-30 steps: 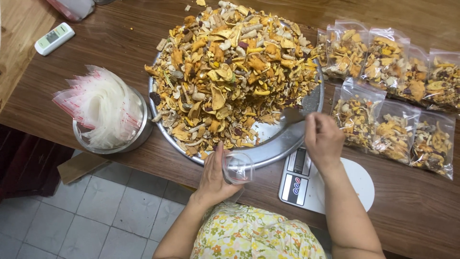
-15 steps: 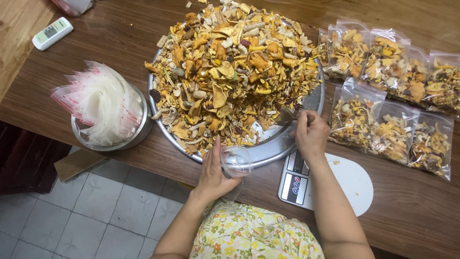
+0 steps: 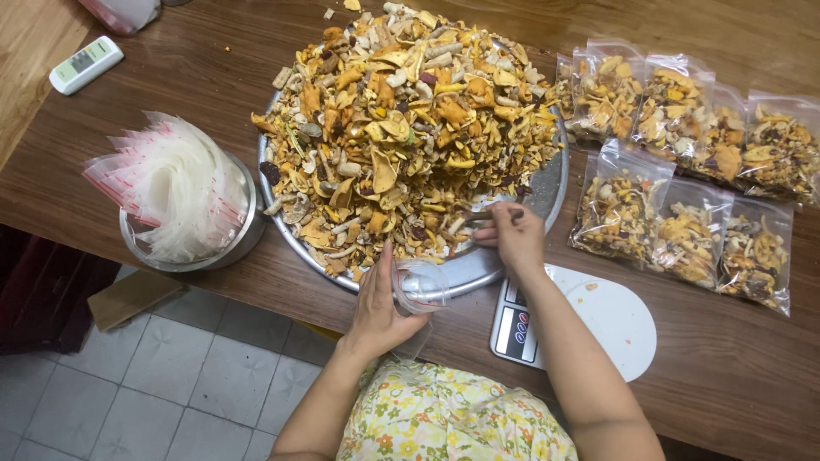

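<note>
Fingers (image 3: 491, 224) in mix (image 3: 410, 128) — seven filled bags (image 3: 683, 171).

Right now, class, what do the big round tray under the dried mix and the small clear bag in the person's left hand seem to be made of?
The big round tray looks like bare metal, probably steel or aluminium: grey, dully reflective, with a thin raised rim. The small clear bag held open by the left hand looks like thin, glossy plastic film: see-through, crinkled, catching highlights.
</note>
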